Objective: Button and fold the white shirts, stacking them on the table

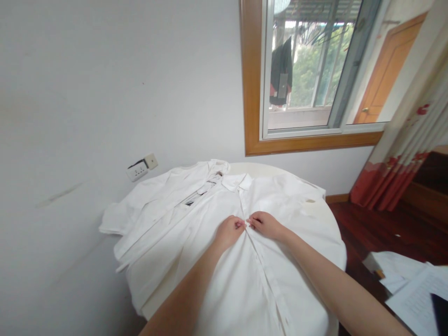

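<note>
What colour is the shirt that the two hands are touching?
Plain white. The shirt shows best in the head view, the only one here.

From my remote station I read the shirt [241,280] as plain white, and the garment [143,205] to its left as the same unpatterned white. Beneath them I note a cream-white table [336,224]. The wall [122,84] is pale grey-white with faint grey-brown streaks; of two wall plates, the socket [137,171] is white, the smaller plate [151,161] beige. I record orange-brown window trim [252,84], green foliage [306,74] behind glass, and a dark hanging garment [280,70] edged in red. The curtain [402,154] is cream, with red floral motifs and a red lower band; the floor [371,228], dark red-brown.
</note>
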Motion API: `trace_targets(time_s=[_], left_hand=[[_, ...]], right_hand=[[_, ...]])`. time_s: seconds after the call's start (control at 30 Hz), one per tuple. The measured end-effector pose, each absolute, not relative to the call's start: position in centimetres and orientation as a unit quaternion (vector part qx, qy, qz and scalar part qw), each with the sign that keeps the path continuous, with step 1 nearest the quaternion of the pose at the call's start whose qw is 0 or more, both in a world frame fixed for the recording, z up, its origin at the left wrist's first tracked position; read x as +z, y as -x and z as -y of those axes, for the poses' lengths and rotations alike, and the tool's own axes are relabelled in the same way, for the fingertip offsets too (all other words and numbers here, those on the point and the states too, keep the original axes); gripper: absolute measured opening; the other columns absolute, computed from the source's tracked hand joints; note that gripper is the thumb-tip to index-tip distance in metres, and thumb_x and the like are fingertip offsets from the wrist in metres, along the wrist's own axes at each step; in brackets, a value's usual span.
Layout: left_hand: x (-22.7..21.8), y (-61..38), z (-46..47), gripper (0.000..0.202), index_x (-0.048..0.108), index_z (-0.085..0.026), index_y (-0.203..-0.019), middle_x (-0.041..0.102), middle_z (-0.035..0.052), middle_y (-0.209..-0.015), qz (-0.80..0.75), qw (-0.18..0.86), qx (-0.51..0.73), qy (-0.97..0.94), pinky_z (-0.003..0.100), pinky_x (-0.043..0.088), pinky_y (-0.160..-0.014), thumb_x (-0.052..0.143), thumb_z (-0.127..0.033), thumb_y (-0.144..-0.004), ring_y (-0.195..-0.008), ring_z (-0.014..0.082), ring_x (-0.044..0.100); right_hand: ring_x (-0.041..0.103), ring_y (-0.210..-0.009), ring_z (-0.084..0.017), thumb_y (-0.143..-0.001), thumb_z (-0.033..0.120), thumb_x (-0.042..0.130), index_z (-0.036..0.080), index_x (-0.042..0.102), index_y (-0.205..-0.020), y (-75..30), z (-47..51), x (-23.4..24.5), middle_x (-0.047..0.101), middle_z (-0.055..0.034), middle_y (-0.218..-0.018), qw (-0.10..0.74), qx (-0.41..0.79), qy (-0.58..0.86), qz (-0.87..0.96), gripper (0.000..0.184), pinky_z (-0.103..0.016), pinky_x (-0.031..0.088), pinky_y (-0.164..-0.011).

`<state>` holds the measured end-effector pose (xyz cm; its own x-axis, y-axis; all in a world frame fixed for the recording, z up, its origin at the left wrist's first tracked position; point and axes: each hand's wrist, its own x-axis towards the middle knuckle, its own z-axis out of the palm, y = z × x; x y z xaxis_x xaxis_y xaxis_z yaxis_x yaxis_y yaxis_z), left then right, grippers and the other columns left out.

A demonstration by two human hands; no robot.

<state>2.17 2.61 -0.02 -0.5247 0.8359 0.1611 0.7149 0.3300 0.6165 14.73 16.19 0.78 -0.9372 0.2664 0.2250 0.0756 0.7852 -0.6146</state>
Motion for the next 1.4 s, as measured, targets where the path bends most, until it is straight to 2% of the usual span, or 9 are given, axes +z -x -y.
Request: trace_targets(time_s=[0.23, 0.43, 0.73, 0.8, 0.87, 0.93, 1.03, 1.17, 1.4], left_hand=[[0.8, -2.4, -2.4, 0.015, 0.070, -0.016, -0.085, 0.065, 0.0034, -0.084, -0.811, 0.100, 0.310, -0.485, 0.022, 0.043, -0.070, 0.057, -0.021, -0.079, -0.075, 0.0129, 0.059], [0.7, -2.6, -2.4, 0.018, 0.069, -0.017, -0.082, 0.063, 0.0026, -0.080, -0.817, 0.058, 0.282, -0.500, 0.023, 0.040, -0.068, 0.052, -0.023, -0.083, -0.074, 0.0130, 0.057], [1.3, -3.2, -2.3, 0.018, 0.067, -0.019, -0.083, 0.062, 0.0024, -0.083, -0.822, 0.035, 0.259, -0.506, 0.024, 0.041, -0.071, 0.052, -0.027, -0.086, -0.076, 0.0136, 0.057], [1.5, -3.1, -2.1, 0.018, 0.066, -0.019, -0.086, 0.064, 0.0039, -0.089, -0.821, -0.015, 0.253, -0.511, 0.028, 0.042, -0.080, 0.050, -0.027, -0.087, -0.086, 0.0167, 0.058], [1.5, -2.7, -2.0, 0.021, 0.064, -0.021, -0.101, 0.064, 0.0060, -0.108, -0.816, -0.075, 0.249, -0.516, 0.033, 0.039, -0.094, 0.048, -0.025, -0.088, -0.106, 0.0207, 0.054], [1.1, -2.1, -1.8, 0.032, 0.057, -0.024, -0.119, 0.055, 0.0056, -0.130, -0.816, -0.106, 0.235, -0.517, 0.039, 0.031, -0.104, 0.045, -0.025, -0.089, -0.124, 0.0234, 0.043], [0.0, -1.3, -1.8, 0.040, 0.048, -0.029, -0.131, 0.045, 0.0041, -0.143, -0.837, -0.088, 0.184, -0.507, 0.050, 0.021, -0.110, 0.039, -0.035, -0.093, -0.135, 0.0263, 0.032], [-0.9, -1.0, -1.9, 0.045, 0.046, -0.033, -0.134, 0.038, 0.0038, -0.148, -0.852, -0.065, 0.144, -0.500, 0.057, 0.014, -0.111, 0.037, -0.045, -0.092, -0.137, 0.0287, 0.029], [-0.7, -0.9, -1.5, 0.049, 0.042, -0.034, -0.137, 0.032, 0.0051, -0.151, -0.851, -0.055, 0.121, -0.508, 0.062, 0.011, -0.110, 0.033, -0.051, -0.092, -0.140, 0.0290, 0.025]], right_hand=[[0.047, -0.058, -0.011, -0.080, 0.018, 0.044, 0.016, 0.061, -0.067, -15.8, -16.1, 1.5, 0.056, 0.0017, -0.060, 0.137, 0.356, 0.093, 0.920, 0.021, -0.021, 0.033, -0.058], [0.047, -0.056, -0.011, -0.083, 0.026, 0.048, 0.016, 0.065, -0.069, -15.4, -15.9, 1.2, 0.056, 0.0012, -0.058, 0.126, 0.356, 0.125, 0.917, 0.024, -0.022, 0.032, -0.056], [0.055, -0.073, -0.015, -0.087, 0.027, 0.048, 0.018, 0.070, -0.080, -15.2, -15.5, 0.9, 0.065, -0.0038, -0.077, 0.163, 0.260, 0.157, 0.939, 0.025, -0.024, 0.038, -0.068], [0.057, -0.083, -0.017, -0.088, 0.025, 0.046, 0.018, 0.070, -0.083, -15.4, -15.8, 1.3, 0.066, -0.0064, -0.083, 0.195, 0.215, 0.159, 0.944, 0.026, -0.026, 0.039, -0.078], [0.054, -0.101, -0.020, -0.089, 0.022, 0.044, 0.017, 0.070, -0.094, -15.7, -16.1, 1.5, 0.067, -0.0094, -0.099, 0.222, 0.163, 0.172, 0.946, 0.027, -0.030, 0.036, -0.091], [0.043, -0.122, -0.024, -0.090, 0.026, 0.044, 0.020, 0.065, -0.113, -15.9, -16.5, 1.2, 0.059, -0.0105, -0.124, 0.214, 0.122, 0.209, 0.946, 0.032, -0.038, 0.028, -0.102], [0.020, -0.139, -0.030, -0.093, 0.046, 0.037, 0.027, 0.046, -0.137, -16.1, -16.8, 0.4, 0.035, -0.0094, -0.149, 0.135, 0.097, 0.276, 0.947, 0.049, -0.054, 0.015, -0.108], [0.007, -0.142, -0.034, -0.090, 0.066, 0.023, 0.031, 0.032, -0.145, -16.1, -16.9, -0.1, 0.017, -0.0090, -0.156, 0.058, 0.094, 0.294, 0.949, 0.066, -0.064, 0.003, -0.105], [0.006, -0.142, -0.032, -0.086, 0.073, 0.019, 0.032, 0.028, -0.146, -17.2, -17.8, -0.2, 0.012, -0.0104, -0.156, 0.058, 0.080, 0.289, 0.952, 0.074, -0.064, 0.001, -0.106]])
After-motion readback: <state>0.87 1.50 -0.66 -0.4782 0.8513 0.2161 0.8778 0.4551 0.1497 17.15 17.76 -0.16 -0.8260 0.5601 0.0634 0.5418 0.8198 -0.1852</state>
